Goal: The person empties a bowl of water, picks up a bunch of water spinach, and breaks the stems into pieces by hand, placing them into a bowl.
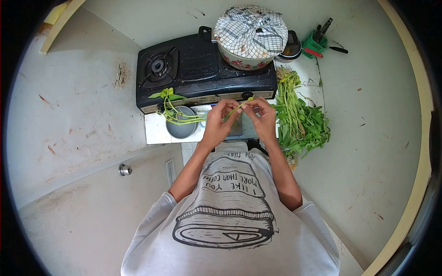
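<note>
My left hand and my right hand meet in front of the stove, fingertips close together. Between them runs a thin green vegetable stem, pinched by the fingers of both hands. Long stalks with a few leaves stretch left from my left hand over a grey metal pot. To the right of my right hand lies a large bunch of leafy greens, its roots toward the wall. What lies directly beneath my hands is partly hidden.
A black two-burner gas stove carries a large pot topped with a checked cloth. Behind the greens are a lidded dark pot and a green basket with utensils and a red-handled tool. Walls stand close on both sides.
</note>
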`<state>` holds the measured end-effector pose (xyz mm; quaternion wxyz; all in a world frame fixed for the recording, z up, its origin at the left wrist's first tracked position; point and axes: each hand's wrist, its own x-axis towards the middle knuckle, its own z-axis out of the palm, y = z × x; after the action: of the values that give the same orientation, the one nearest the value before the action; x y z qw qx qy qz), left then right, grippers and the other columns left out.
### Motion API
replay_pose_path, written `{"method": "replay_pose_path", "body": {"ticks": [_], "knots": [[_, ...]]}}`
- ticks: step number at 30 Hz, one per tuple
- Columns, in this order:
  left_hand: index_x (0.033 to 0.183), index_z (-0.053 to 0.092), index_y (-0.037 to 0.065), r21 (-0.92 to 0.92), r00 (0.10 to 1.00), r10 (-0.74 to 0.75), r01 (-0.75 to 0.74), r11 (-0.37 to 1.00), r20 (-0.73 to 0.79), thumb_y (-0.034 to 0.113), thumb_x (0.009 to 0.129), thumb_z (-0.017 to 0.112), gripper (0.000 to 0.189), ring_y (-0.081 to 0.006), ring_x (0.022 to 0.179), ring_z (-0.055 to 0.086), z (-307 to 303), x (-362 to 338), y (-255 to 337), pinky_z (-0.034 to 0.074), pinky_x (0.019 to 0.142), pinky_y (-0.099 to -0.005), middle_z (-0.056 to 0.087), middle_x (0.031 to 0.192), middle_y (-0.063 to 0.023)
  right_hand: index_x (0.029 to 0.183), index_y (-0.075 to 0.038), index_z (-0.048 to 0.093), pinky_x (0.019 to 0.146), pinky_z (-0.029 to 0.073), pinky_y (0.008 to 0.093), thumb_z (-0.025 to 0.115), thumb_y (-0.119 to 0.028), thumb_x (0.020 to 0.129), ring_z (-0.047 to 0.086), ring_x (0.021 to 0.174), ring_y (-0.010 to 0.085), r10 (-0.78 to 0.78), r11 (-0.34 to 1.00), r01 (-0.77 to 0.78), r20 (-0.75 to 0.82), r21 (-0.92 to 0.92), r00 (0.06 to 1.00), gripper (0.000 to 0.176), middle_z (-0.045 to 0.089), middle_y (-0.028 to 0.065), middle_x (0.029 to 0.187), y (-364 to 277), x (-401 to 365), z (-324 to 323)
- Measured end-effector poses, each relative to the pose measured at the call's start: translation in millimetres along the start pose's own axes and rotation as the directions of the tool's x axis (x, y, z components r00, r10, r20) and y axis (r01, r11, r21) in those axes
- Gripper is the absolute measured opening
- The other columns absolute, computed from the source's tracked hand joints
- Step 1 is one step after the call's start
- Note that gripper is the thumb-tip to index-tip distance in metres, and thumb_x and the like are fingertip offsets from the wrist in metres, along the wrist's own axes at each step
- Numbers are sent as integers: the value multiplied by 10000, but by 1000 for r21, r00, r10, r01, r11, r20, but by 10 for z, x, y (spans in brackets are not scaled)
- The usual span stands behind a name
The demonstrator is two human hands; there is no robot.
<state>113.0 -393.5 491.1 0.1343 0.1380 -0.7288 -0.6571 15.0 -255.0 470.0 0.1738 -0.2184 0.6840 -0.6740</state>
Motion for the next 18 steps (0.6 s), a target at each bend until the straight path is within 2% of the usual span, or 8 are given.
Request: {"method": "replay_pose_path", "body": {"ticks": [6,10,16,18], "knots": [[1027,683,-37,49,979,161,-157,986,-125,4,954,673,84,-140,949,649,-4,71,75,532,795,-284,630,1024,-80,966,0,739,733,433,247,771,-66,893,545,814,85,28,988,-36,55,150,998,104,562,6,881,-143,-24,-13],[1031,696,-30,-152,992,106,-116,982,-70,0,959,665,84,-138,979,635,-37,66,75,519,838,-280,622,1050,-73,979,-2,741,749,431,242,775,-43,881,546,839,78,66,948,-101,124,303,990,112,568,-1,891,-84,-38,-2],[1033,697,-23,-244,996,56,-37,969,71,12,962,670,84,-120,980,624,-107,29,42,499,858,-263,613,1063,-60,979,-7,739,789,447,241,744,-47,908,594,875,83,134,925,-229,302,303,944,82,631,9,928,14,-64,-95],[1048,688,-23,-248,994,66,-44,968,81,18,963,672,95,-114,979,623,-77,27,56,498,846,-261,614,1058,-56,990,-8,732,788,460,242,733,-50,919,609,864,85,152,920,-240,284,309,947,82,659,18,925,16,-78,-106]]}}
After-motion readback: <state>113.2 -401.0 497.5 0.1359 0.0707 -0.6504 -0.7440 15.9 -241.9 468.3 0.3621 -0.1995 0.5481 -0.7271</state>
